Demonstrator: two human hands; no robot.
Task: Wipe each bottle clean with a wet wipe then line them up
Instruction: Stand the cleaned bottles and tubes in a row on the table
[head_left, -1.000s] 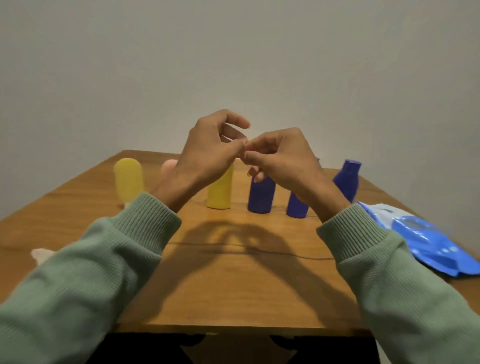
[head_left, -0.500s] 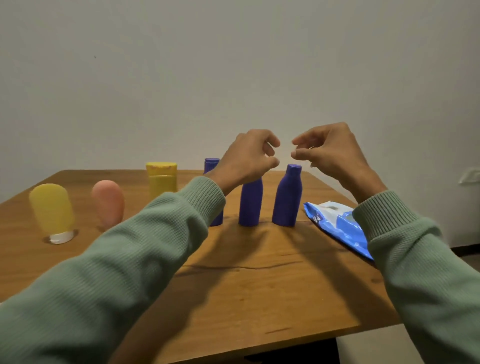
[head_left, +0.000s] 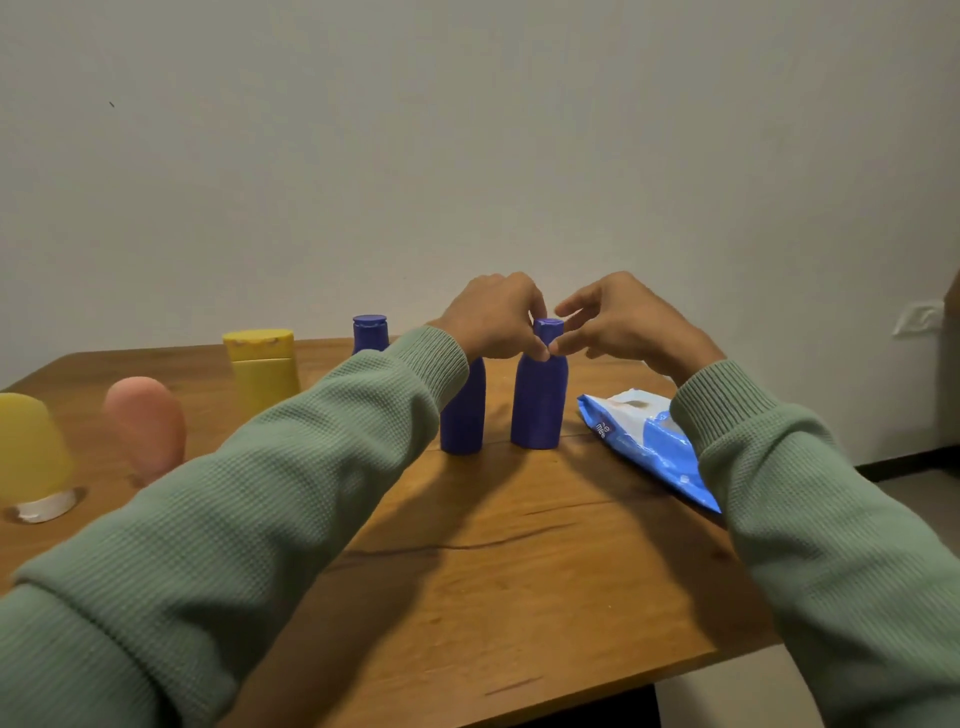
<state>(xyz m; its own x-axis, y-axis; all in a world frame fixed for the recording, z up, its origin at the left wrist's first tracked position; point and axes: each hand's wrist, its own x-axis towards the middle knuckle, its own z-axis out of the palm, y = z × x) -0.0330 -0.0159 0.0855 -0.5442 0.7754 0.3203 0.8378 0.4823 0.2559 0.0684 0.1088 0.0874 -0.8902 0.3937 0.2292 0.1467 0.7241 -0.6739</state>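
Three blue bottles stand upright on the wooden table (head_left: 519, 597). The rightmost blue bottle (head_left: 538, 405) has both my hands at its top. My left hand (head_left: 493, 322) has curled fingers pinching its neck from the left. My right hand (head_left: 618, 322) pinches the cap and neck between thumb and forefinger from the right. The middle blue bottle (head_left: 462, 415) stands just left of it, its top hidden behind my left hand. The third blue bottle (head_left: 370, 332) stands further back. The blue wet wipe pack (head_left: 649, 441) lies to the right. I see no wipe in either hand.
A yellow flip-cap bottle (head_left: 262, 369) stands at the back left. A pink tube (head_left: 148, 423) and a yellow tube (head_left: 28, 457) on a white cap stand at the left. The table's right edge runs close beside the wipe pack; a wall is behind.
My hands, held apart in the air half a second ago, have come down and closed on the top of the rightmost blue bottle. The view has shifted slightly.
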